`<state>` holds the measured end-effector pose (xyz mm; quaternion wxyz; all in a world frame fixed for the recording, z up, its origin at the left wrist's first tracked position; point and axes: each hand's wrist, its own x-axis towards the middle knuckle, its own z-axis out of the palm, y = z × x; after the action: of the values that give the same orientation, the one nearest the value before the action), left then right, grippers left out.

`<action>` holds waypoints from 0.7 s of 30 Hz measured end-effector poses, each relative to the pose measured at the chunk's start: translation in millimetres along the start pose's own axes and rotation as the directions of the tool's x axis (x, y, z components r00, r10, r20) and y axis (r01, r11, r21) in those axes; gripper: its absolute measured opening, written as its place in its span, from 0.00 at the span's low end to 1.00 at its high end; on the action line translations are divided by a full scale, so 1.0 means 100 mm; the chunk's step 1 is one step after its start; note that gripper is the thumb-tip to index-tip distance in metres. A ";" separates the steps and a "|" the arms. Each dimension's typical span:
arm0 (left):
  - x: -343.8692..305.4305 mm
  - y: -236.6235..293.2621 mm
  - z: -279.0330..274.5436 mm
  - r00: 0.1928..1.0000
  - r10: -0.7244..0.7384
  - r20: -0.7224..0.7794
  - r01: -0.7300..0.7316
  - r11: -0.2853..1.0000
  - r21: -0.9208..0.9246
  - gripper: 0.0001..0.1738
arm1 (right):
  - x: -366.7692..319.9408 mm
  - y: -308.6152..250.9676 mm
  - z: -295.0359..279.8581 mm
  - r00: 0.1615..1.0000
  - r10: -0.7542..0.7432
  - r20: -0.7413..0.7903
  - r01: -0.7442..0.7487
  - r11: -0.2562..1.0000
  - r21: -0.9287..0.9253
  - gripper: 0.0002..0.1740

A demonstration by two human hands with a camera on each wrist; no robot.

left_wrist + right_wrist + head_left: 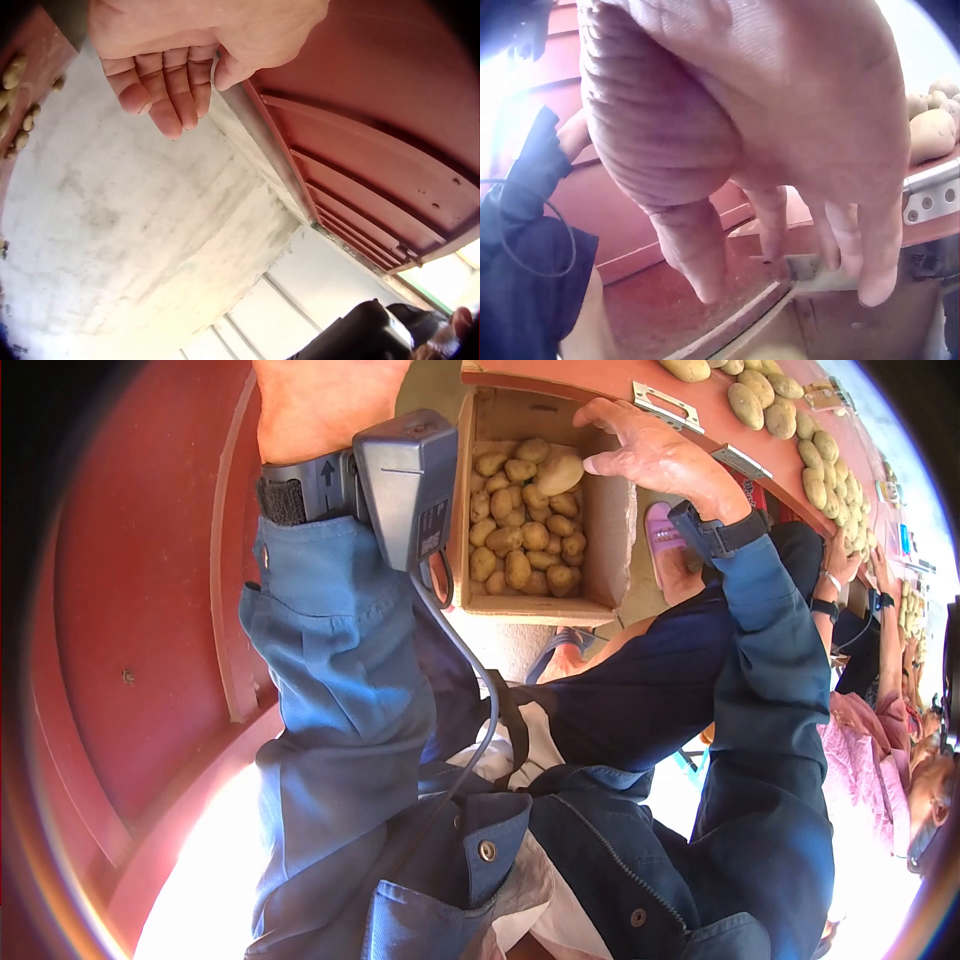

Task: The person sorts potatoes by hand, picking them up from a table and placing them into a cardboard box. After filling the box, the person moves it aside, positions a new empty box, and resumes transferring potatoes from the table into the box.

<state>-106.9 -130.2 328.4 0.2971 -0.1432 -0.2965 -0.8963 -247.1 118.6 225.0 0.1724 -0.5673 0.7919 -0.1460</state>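
Observation:
Potatoes (510, 540) fill the bottom of an open cardboard box (625, 545). Above it, at the box's upper right, is my right hand (660, 455), fingers spread and pointing downward in the right wrist view. One larger-looking potato (560, 474) appears right by the thumb tip; whether they touch cannot be told. No object shows between the fingers of the right hand (765, 150). My left hand (330, 405) is partly cut off at the top of the head view. The left wrist view shows the left hand (187, 52) empty, its fingers loosely bent.
A red table (770, 445) with metal latches (668, 405) carries more potatoes (765, 400) at the upper right. Red panels (150, 560) stand on the left. A pink slipper (662, 540) is beside the box. Other people's arms (840, 575) reach along the table at right.

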 end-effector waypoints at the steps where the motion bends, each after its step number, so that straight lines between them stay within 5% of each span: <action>1: 0.00 0.01 0.00 1.000 0.010 0.002 -0.010 1.000 0.013 0.13 | -0.02 0.06 0.00 1.000 0.023 0.002 -0.023 0.995 0.096 0.31; 4: -0.03 0.04 -0.02 1.000 0.021 0.000 -0.021 1.000 0.019 0.12 | 0.02 0.05 -0.02 0.979 0.185 0.085 -0.203 0.929 0.310 0.25; 7: -0.09 0.05 -0.02 0.999 -0.005 -0.043 0.004 1.000 -0.011 0.12 | 0.01 -0.10 -0.10 0.954 0.212 0.210 -0.270 0.915 0.301 0.24; 10: -0.13 0.03 -0.02 0.994 0.054 -0.097 -0.047 0.996 0.070 0.12 | 0.03 -0.04 -0.05 0.971 0.126 0.201 -0.174 0.955 0.239 0.22; 14: -0.13 0.00 0.26 0.980 0.000 -0.201 -0.002 1.000 -0.009 0.13 | -0.02 -0.06 -0.24 0.976 0.216 0.006 -0.199 0.890 0.409 0.17; 15: -0.10 0.07 0.14 0.993 -0.065 -0.102 0.055 0.994 -0.100 0.16 | -0.01 -0.07 -0.31 0.957 0.288 -0.035 -0.244 0.864 0.440 0.16; 19: -0.12 0.04 0.06 0.994 -0.077 -0.077 0.067 0.989 -0.131 0.16 | 0.01 0.24 -0.39 0.824 0.487 -0.290 -0.279 0.794 0.540 0.13; 21: -0.12 0.01 0.11 0.994 -0.067 -0.083 0.056 0.990 -0.131 0.16 | 0.03 0.65 -0.33 0.692 0.459 -0.556 -0.241 0.874 0.422 0.14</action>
<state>-95.9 -118.9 332.5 0.2720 -0.1135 -0.2294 -0.9276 -317.7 137.7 226.9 0.0051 -0.2834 0.8624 -0.4193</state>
